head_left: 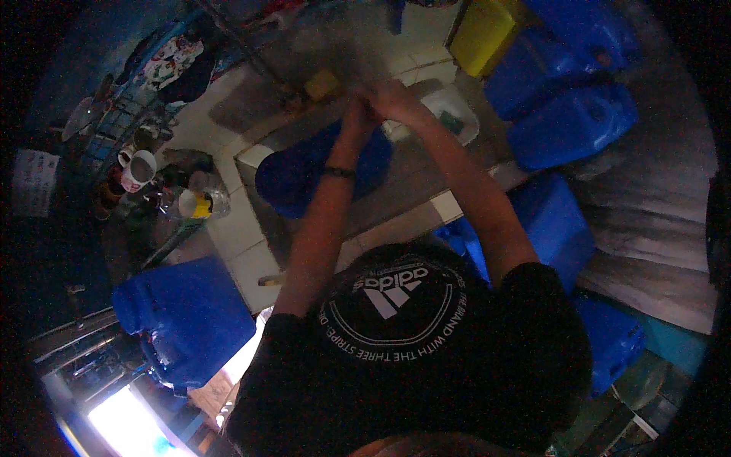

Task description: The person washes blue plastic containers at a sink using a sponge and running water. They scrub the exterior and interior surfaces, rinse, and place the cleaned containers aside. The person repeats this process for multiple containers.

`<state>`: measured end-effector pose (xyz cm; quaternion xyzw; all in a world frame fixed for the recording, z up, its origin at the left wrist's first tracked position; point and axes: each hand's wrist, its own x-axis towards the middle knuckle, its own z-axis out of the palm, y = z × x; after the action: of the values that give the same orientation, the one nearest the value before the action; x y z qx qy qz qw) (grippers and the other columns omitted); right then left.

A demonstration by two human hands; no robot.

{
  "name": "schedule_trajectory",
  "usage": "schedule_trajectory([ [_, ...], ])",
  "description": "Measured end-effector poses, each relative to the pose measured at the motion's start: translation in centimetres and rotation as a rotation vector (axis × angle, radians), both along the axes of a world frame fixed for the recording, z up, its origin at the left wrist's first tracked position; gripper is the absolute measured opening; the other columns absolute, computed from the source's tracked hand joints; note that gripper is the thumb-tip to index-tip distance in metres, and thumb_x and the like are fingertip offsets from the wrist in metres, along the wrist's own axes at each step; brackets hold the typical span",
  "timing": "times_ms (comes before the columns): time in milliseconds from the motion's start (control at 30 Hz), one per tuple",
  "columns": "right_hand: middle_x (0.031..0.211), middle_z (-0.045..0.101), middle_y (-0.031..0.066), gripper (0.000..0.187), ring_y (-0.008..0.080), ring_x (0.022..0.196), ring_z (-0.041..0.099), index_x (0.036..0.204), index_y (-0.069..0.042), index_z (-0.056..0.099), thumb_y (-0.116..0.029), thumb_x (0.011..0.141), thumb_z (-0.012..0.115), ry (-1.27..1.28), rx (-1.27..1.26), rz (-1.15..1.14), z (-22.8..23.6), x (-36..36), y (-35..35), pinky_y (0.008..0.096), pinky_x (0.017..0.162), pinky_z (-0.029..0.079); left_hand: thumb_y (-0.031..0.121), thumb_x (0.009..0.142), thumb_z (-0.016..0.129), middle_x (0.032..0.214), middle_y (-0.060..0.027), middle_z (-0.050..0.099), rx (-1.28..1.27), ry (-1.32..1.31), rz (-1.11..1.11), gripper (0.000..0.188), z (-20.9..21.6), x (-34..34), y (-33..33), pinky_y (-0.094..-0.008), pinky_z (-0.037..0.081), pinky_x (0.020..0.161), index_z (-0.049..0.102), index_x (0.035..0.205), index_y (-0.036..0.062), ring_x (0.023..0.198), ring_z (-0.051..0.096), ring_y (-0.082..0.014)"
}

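Blue tub (293, 179) on the body side of left hand (362, 103) and right hand (394, 101), both grips unclear

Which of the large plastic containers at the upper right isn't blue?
The yellow container, at the top edge, just left of the blue containers grouped there; its colour sets it apart.

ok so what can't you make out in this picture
- Head view: whether anything sits between the left hand and right hand; blur and dim light hide it.
- Head view: part of the dark blue container, behind the left forearm.
- Head view: the yellow container's far end, cut off by the upper edge.
- Head view: what the green thing is; too small and dim.
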<state>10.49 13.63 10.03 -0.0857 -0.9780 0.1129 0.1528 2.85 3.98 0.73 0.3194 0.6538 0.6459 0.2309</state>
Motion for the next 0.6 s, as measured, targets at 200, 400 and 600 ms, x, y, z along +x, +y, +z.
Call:
schedule_trajectory([
  [200,0.103,0.063,0.017,0.041,0.0362,0.092,0.061,0.109,-0.004,0.061,-0.017,0.071,0.067,0.013,-0.508,-0.179,-1.5,3.6,4.2,0.0411,0.079,0.05,0.028,0.085,0.06,0.113,-0.0148,0.059,-0.531,1.19,-0.149,0.029,2.9,-3.3,4.4,-0.0429,0.046,0.085,0.061,0.106,0.0081,0.099,0.057,-0.0313],
  [400,0.102,0.063,0.0181,0.03,0.0359,0.095,0.061,0.112,-0.006,0.058,-0.016,0.084,0.053,-0.067,0.006,-0.107,-13.9,0.1,1.9,0.044,0.079,0.05,0.032,0.088,0.051,0.097,-0.0192,0.063,-0.471,0.855,-0.24,0.032,7.4,-2.8,5.9,-0.0459,0.046,0.08,0.064,0.096,0.0047,0.088,0.06,-0.0368],
  [600,0.1,0.064,0.0183,0.033,0.0366,0.093,0.062,0.117,-0.007,0.055,-0.023,0.09,0.044,0.029,-0.191,0.003,-16.0,-0.8,-1.5,0.0499,0.08,0.049,0.024,0.089,0.052,0.091,-0.0206,0.063,-0.47,0.896,0.197,0.025,5.4,-0.4,-2.4,-0.0457,0.05,0.071,0.064,0.1,0.0051,0.081,0.061,-0.0383],
])
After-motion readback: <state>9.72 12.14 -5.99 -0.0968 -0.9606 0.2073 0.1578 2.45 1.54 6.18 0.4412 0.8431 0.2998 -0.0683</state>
